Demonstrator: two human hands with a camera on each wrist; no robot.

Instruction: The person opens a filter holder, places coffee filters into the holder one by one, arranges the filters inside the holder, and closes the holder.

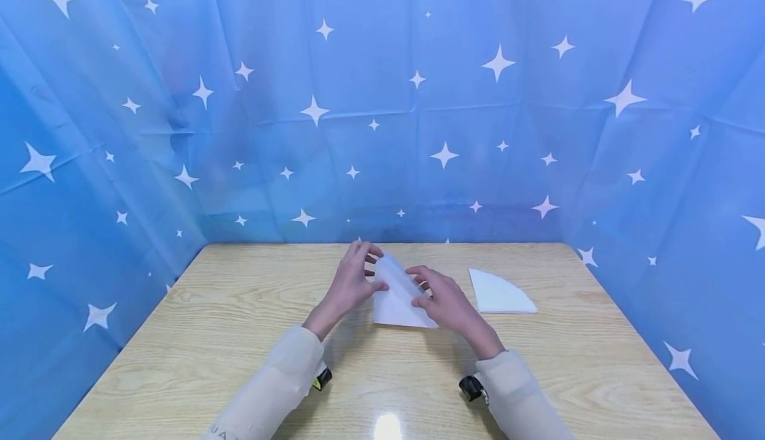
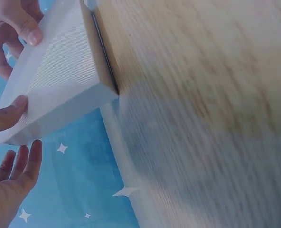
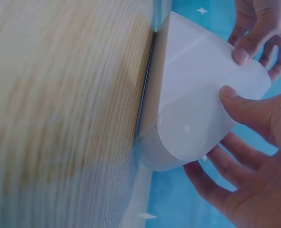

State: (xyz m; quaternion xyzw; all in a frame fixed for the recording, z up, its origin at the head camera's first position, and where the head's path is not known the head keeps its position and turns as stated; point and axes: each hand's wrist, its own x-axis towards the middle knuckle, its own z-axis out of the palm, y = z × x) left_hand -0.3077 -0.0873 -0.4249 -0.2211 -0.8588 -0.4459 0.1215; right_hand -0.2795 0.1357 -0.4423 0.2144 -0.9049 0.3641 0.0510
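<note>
A white, thick-sided piece like a shallow box (image 1: 396,304) is between my two hands near the far middle of the table. Its broad face (image 2: 67,61) looks finely ridged in the left wrist view, and one corner is rounded in the right wrist view. My left hand (image 1: 354,277) grips its left side, thumb on the face and fingers round the edge. The right side is held by my right hand (image 1: 447,300), its thumb (image 3: 233,97) pressing the face, with fingers behind. The piece's straight lower side lies close over the tabletop. Its back is hidden.
A flat white quarter-circle piece (image 1: 501,294) lies on the wooden table (image 1: 209,334), right of my right hand. Blue curtains (image 1: 370,188) with white stars hang behind the table and along both sides. Dark devices sit under both wrists.
</note>
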